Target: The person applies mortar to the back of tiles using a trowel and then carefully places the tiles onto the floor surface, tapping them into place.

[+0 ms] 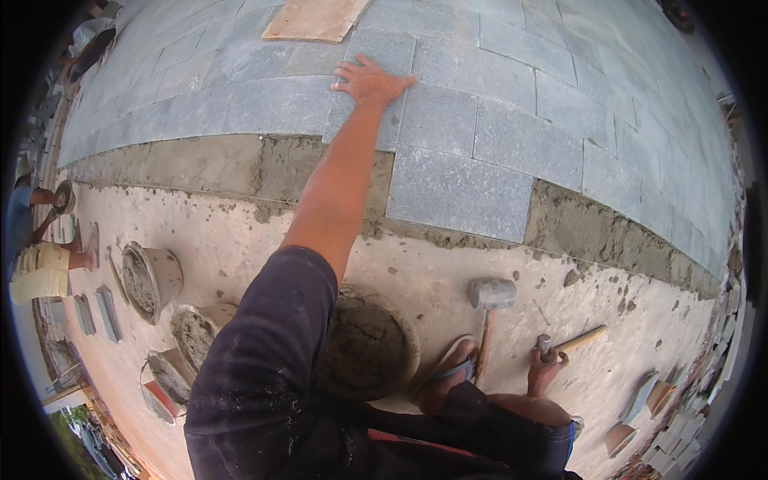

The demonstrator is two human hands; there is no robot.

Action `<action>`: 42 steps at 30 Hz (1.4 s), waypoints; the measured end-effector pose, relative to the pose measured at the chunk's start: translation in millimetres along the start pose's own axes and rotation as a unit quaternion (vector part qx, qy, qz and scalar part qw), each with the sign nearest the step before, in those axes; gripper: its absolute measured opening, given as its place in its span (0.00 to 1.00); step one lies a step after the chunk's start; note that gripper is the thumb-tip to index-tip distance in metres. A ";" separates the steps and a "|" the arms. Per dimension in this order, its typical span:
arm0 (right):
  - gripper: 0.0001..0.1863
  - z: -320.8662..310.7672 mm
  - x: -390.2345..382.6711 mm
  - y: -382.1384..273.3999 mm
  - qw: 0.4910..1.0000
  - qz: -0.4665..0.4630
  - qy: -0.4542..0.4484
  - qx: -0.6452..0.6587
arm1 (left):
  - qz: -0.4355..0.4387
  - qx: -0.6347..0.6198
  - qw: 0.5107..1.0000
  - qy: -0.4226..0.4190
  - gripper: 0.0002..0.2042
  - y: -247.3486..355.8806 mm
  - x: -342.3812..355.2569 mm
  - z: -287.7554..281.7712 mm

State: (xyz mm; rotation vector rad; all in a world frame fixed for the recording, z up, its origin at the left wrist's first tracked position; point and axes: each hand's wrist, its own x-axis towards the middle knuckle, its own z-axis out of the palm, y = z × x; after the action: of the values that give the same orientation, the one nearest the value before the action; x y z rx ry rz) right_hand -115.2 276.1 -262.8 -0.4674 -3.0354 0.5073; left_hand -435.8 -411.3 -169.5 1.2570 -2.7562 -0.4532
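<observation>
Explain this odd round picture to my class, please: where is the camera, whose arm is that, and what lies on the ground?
The camera sits on a person's head and looks down through a very wide lens, so straight lines bend near the rim. The long arm is the person's own: the left hand lies flat on a grey stone paving slab. The right hand rests low, its grip closed on a wooden-handled tool. On the sandy ground lie a rubber mallet and buckets of mortar. Wet mortar edges the laid slabs. Another person works at far left.

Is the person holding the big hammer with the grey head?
No, the big hammer lies alone on the ground; the right hand grips a smaller tool.
</observation>
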 end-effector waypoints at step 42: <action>0.21 -96.1 16.6 -43.6 0.984 -0.012 -0.158 -0.075 | 0.243 -0.102 0.956 0.125 0.27 -153.6 -119.1 -135.8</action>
State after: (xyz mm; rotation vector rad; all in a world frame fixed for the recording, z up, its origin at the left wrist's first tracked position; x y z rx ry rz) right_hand -136.3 271.9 -158.2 -0.3866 -3.3977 0.3858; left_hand -219.5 -449.0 -79.8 0.5175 -2.5886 -0.4754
